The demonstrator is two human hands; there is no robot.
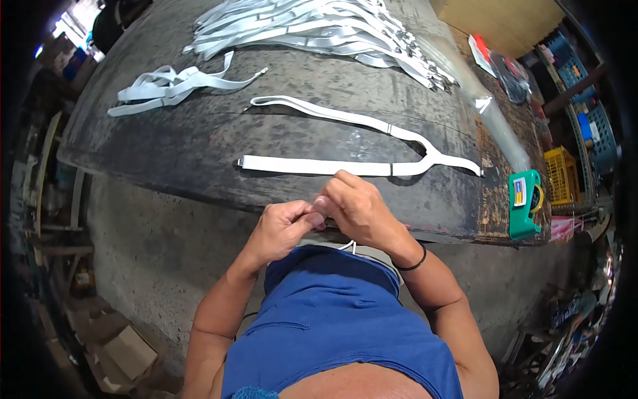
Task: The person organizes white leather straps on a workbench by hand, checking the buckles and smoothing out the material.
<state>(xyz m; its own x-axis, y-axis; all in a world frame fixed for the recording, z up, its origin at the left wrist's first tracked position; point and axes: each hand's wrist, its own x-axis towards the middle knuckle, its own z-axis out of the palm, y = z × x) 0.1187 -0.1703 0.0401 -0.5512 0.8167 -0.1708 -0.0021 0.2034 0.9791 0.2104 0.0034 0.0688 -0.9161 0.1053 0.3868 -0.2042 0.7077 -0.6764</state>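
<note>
White Y-shaped suspenders (319, 165) lie spread on the dark table (199, 149), with metal clips at their ends and dark sliders on the two long straps. At the table's front edge, my left hand (282, 229) and my right hand (352, 207) meet, fingers pinched together. Whatever is between the fingertips is too small to make out. My right hand is just below the lower strap. A smaller bunch of white straps (173, 86) rests at the upper left, and a large pile of white straps (312, 30) lies at the far side.
On the right stands a green tape dispenser (525, 204), with a roll of clear plastic (498, 130) behind it. A cardboard box (505, 23) and small packages (508, 76) are at the back right. A yellow crate (561, 175) stands beyond the table's right edge.
</note>
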